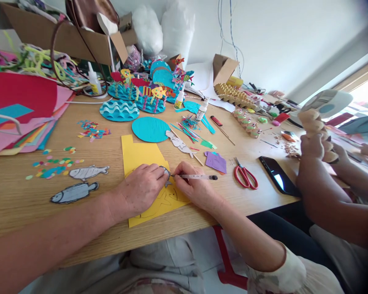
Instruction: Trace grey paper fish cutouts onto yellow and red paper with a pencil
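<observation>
Hands, one gripping pen, partly hide cutout.

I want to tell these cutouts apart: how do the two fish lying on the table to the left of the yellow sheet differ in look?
The upper fish is pale with thin outlines, while the lower fish is darker grey with a thick black border. The upper fish has a forked tail; the lower fish's tail looks blunter. Both lie flat, heads to the left.
</observation>
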`<move>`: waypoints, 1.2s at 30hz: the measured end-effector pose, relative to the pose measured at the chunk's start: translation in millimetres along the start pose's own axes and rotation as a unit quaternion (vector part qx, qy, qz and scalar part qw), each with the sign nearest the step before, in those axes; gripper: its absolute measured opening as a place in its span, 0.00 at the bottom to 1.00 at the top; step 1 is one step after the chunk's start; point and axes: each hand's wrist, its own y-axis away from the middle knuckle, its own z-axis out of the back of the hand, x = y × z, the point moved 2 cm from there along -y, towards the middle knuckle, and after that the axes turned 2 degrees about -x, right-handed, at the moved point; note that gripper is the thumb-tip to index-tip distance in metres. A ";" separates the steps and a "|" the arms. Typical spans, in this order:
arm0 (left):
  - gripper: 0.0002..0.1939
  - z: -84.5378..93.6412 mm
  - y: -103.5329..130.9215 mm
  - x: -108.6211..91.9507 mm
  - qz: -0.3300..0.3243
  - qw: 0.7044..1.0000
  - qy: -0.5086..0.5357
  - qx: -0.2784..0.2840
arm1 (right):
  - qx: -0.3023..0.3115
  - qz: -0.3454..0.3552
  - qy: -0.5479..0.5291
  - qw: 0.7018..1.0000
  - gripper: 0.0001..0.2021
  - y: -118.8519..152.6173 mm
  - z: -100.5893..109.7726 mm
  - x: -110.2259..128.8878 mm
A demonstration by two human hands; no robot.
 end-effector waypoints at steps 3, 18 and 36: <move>0.10 -2.3 0.5 0.7 -0.002 1.000 0.001 -0.008 | 0.000 0.003 -0.006 1.000 0.04 2.1 -1.1 2.6; 0.10 -1.7 1.4 0.3 -0.005 1.000 0.005 -0.006 | -0.040 -0.037 -0.044 0.998 0.04 2.2 -4.6 -2.3; 0.10 -0.2 0.0 0.6 0.000 1.000 -0.005 0.008 | -0.038 -0.021 -0.031 0.999 0.05 1.0 -4.8 -1.8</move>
